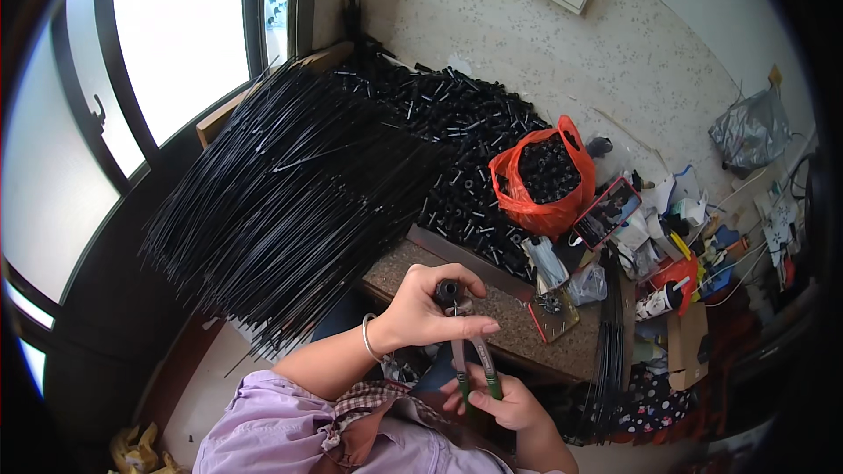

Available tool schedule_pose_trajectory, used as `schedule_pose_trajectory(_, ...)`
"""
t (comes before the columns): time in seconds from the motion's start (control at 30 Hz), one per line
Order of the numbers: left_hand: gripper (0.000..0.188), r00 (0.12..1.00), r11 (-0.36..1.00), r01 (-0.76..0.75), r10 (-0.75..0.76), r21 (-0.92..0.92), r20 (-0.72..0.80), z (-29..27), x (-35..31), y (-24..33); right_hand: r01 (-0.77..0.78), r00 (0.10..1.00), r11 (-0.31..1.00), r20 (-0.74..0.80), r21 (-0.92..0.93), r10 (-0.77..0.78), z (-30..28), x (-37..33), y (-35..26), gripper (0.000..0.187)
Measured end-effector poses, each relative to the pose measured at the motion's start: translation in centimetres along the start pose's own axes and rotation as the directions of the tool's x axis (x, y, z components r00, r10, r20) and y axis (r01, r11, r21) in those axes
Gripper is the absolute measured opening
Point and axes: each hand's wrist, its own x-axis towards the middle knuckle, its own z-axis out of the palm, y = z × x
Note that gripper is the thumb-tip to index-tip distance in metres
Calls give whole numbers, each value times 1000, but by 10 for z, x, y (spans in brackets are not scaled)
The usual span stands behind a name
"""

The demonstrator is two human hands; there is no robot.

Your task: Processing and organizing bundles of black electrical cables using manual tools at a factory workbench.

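My left hand [417, 309], with a bracelet at the wrist, is closed around a short black tubular piece [448, 290] whose round, hollow end faces up. Just below it, my right hand [509, 404] grips a pair of pliers [481, 353] by the green handles. The pliers' jaws point up at the piece; my left fingers partly cover the spot, so I cannot tell how firmly they bite. Beyond my hands, a large heap of small black cylindrical parts [474, 123] covers the table. A thick bundle of long thin black rods [290, 175] lies to the left, overhanging the table edge.
A red plastic bag [527, 211] of black parts stands on the heap, with a phone [608, 213] beside it. A small tray [553, 316] lies at the front edge of the brown table [404, 268]. More black rods [610, 342], a cardboard box [688, 351] and clutter fill the right.
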Motion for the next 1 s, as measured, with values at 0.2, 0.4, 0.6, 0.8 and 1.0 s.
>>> schedule_pose_trajectory(0.2,25,999,999,42,-42,-10,-11,2,-2,-2,-86,982,984,181,157,57,-13,-5,4,59)
schedule_pose_trajectory(0.4,19,986,987,161,-162,-13,-39,21,-6,-27,-18,995,987,-93,158,33,7,2,43,15)
schedule_pose_trajectory(0.6,30,975,984,180,-180,-17,-131,35,-7,-42,51,923,996,-378,-78,-77,-11,18,63,11)
schedule_pose_trajectory(0.8,42,991,988,114,-120,-109,-51,30,-9,-58,-359,377,548,-655,-755,-655,-168,24,56,16)
schedule_pose_trajectory(1.0,47,979,978,204,-204,-35,-5,33,-5,-57,-482,514,231,-486,-845,-707,-210,30,62,24)
